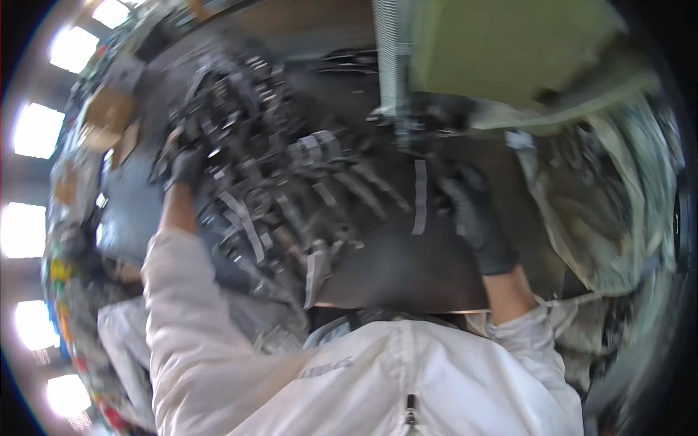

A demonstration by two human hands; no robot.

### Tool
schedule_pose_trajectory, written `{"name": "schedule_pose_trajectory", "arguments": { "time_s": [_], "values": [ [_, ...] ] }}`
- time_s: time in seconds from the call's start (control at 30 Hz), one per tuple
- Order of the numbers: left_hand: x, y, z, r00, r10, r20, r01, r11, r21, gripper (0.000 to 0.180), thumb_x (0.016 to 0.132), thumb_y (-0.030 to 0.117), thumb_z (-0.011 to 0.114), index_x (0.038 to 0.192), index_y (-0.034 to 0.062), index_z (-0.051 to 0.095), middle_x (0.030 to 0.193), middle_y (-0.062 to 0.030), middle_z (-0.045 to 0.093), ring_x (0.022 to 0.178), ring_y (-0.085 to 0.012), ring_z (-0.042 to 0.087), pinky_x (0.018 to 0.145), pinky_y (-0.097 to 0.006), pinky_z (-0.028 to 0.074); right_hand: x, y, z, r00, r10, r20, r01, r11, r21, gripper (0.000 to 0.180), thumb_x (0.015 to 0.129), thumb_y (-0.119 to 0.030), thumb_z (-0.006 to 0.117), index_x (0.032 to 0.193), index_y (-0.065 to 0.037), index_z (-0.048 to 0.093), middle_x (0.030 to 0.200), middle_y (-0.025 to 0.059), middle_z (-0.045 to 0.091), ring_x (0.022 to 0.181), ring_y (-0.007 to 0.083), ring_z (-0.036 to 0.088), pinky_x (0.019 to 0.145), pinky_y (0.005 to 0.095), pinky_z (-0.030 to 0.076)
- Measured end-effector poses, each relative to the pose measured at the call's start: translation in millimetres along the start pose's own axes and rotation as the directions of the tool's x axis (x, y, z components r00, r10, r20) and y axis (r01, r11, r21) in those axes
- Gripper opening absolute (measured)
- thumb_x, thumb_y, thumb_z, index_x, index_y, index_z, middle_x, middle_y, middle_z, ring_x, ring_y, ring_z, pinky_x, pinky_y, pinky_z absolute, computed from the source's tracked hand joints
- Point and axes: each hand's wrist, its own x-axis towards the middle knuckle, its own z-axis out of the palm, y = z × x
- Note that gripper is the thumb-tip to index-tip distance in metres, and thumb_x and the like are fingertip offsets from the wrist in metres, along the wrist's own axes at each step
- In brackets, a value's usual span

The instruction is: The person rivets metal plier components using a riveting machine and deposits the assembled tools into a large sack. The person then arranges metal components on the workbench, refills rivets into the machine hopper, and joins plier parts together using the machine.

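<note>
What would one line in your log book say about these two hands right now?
left hand: black glove, on taped cable bundle | right hand: black glove, on dark panel | green machine housing above | view blurred

Industrial workshop or factory floor is indicated. A dense bundle of dark cables and hoses (269,182), wrapped at intervals with grey tape, is spread over a dark sheet-metal panel (407,269). A pale green machine housing (509,43) is seen above, with a ribbed metal rail (389,58) at its edge. Crumpled plastic sheeting (611,218) is draped to the right. Black work gloves (476,218) and a white work jacket (349,378) are worn. A row of bright windows (33,131) is seen far left, as in a large hall. Picture is motion-blurred; finer detail cannot be told.
</note>
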Motion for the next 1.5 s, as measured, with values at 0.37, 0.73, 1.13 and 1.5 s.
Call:
{"name": "schedule_pose_trajectory", "arguments": {
  "time_s": [0.37, 0.73, 1.13, 1.5],
  "values": [
    [16, -61, -28, 0.945, 0.301, -0.131, -0.317, 0.940, -0.125, 0.055, 0.105, 0.013, 0.058, 0.158, 0.0028, 0.044, 0.138, -0.0109, 0.068, 0.123, -0.0219, 0.065, 0.102, -0.039, 0.054, 22, -41, -65, 0.942, -0.318, -0.112, 0.225, 0.840, -0.494, 0.031, 0.104, -0.013, 0.064, 0.132, -0.001, 0.064, 0.115, 0.0069, 0.071, 0.104, 0.0151, 0.067, 0.084, 0.0330, 0.058],
    [-237, 248, 101, 0.736, 0.392, 0.552, 0.119, 0.728, -0.675, 0.048, 0.101, 0.011, 0.066, 0.147, -0.0002, 0.057, 0.123, -0.0096, 0.075, 0.097, -0.0162, 0.073, 0.080, -0.029, 0.059, 127, -136, -319, 0.805, -0.304, 0.510, 0.367, -0.420, -0.830, 0.040, 0.093, -0.012, 0.067, 0.133, -0.010, 0.070, 0.135, 0.0205, 0.067, 0.135, 0.0354, 0.057, 0.115, 0.0470, 0.045],
    [-254, 278, 172, 0.783, 0.391, 0.483, 0.084, 0.703, -0.706, 0.037, 0.115, 0.027, 0.053, 0.133, -0.0045, 0.060, 0.109, -0.0072, 0.072, 0.092, -0.0105, 0.068, 0.079, -0.028, 0.057, 6, -90, -60, 0.998, -0.046, 0.052, 0.052, 0.991, -0.120, 0.018, 0.101, -0.015, 0.071, 0.115, -0.005, 0.070, 0.098, 0.0055, 0.075, 0.077, 0.0154, 0.071, 0.071, 0.0294, 0.057],
    [-214, 286, 190, 0.666, 0.437, 0.605, 0.045, 0.786, -0.617, 0.034, 0.115, 0.023, 0.051, 0.130, -0.0051, 0.063, 0.100, -0.0071, 0.075, 0.084, -0.0116, 0.070, 0.078, -0.027, 0.058, 31, -53, -26, 0.994, -0.078, 0.081, 0.093, 0.976, -0.196, 0.029, 0.104, -0.019, 0.069, 0.127, -0.002, 0.070, 0.104, 0.0034, 0.074, 0.095, 0.0075, 0.068, 0.085, 0.0275, 0.057]
  ]
}}
